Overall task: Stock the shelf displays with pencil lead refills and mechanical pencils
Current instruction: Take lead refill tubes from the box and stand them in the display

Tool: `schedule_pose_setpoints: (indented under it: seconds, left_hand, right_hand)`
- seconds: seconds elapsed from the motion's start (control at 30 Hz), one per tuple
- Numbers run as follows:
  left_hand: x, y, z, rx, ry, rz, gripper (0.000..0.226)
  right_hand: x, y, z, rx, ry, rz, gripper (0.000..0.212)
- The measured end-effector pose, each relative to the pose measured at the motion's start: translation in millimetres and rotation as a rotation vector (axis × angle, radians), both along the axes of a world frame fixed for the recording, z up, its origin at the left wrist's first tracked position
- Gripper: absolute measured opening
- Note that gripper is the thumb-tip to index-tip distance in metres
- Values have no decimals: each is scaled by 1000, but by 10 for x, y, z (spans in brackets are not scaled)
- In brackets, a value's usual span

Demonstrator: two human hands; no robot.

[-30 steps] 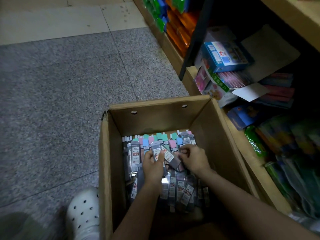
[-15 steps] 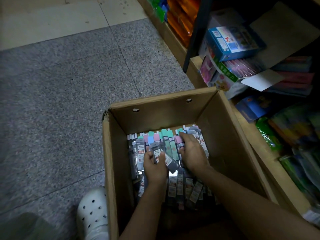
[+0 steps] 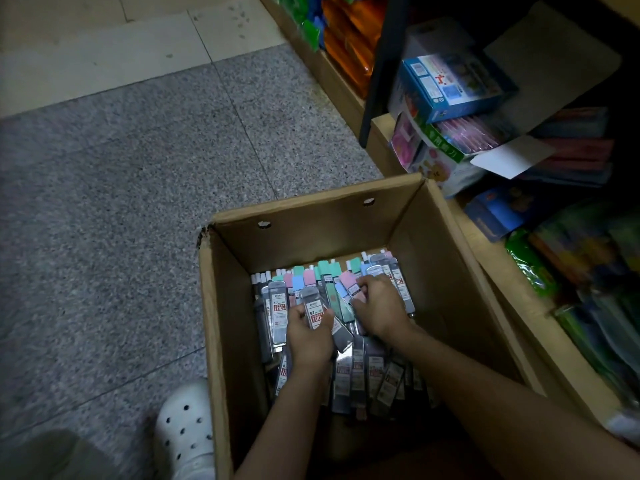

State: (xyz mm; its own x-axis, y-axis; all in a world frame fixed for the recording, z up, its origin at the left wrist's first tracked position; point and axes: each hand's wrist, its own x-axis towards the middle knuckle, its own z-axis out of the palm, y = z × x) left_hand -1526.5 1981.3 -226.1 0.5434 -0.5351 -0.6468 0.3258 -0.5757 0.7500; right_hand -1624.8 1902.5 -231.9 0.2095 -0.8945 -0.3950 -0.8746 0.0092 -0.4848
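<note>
Nearest, a white perforated clog point(image 3: 185, 433) is seen on the grey speckled floor point(image 3: 121, 202), just left of the cardboard box point(image 3: 221, 323) into which both forearms are lowered. Inside the box, a grey lead refill pack point(image 3: 313, 311) printed "0.7" and "100" is gripped by the left hand point(image 3: 308, 341), thumb and fingers curled around its lower half, so that it is held above the heap. Just right of that grip, the right hand point(image 3: 379, 308) is pressed down among the pastel-capped packs point(image 3: 325, 271), its fingers curled over pink and blue ones; whether one is actually pinched cannot be told. More grey refill packs point(image 3: 370, 372) are spread beneath and behind both wrists. Beyond and right of the grip, a blue carton point(image 3: 453, 86) is stacked on other boxes on the wooden shelf point(image 3: 381, 140).
</note>
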Motion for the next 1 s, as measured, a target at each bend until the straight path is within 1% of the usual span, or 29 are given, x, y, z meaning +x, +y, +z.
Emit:
schedule_pose_setpoints:
  seconds: [0.1,0.13,0.17,0.2,0.23,0.3,0.4,0.47,0.53,0.57,0.63,0.73,0.8,0.9,1.0]
  left_hand:
    - [30,-47,144,-32,13,-60,39]
    - [38,-68,222,-52,9,-117,36]
    - [36,-94,327,-88,-4,-184,27]
    - [28,-126,463,-135,-14,-255,20]
    - [11,-166,614,-180,-16,-336,19]
    - [-36,-266,976,-263,8,-497,23]
    - [-65,-463,1618,-362,-13,-710,28]
    - [-58,-576,2079,-430,-59,-872,29]
    - [-85,-641,2478,-485,-132,-1026,29]
    - [-113,-651,2630,-509,-152,-1070,30]
    - [-196,-630,2855,-560,-137,-1091,31]
    - [-407,-579,3048,-624,-3,-1087,33]
    - [-565,-578,3141,-643,84,-1067,34]
    - [-777,-616,3268,-663,253,-998,28]
    - [-973,-663,3375,-661,313,-965,27]
  right_hand:
    - [-50,-41,158,89,-184,-213,30]
    - [-79,-56,247,128,-262,-299,28]
    - [-121,-72,360,161,-340,-368,27]
    - [-173,-89,496,177,-401,-406,28]
    - [-238,-107,662,171,-435,-409,32]
    - [-405,-142,1086,109,-427,-317,44]
    - [-679,-153,1848,-35,-294,-84,58]
    - [-856,-114,2346,-158,-216,-13,61]
    - [-1026,-39,2761,-279,-209,-14,56]
    - [-1105,16,2931,-334,-214,-23,53]
    - [-1250,145,3196,-405,-237,-57,45]
    - [-1452,328,3479,-434,-276,-114,37]
    - [-1586,431,3637,-490,-239,-147,36]
    - [-1791,570,3893,-589,-162,-168,35]
    - [-2060,670,4190,-690,-89,-218,38]
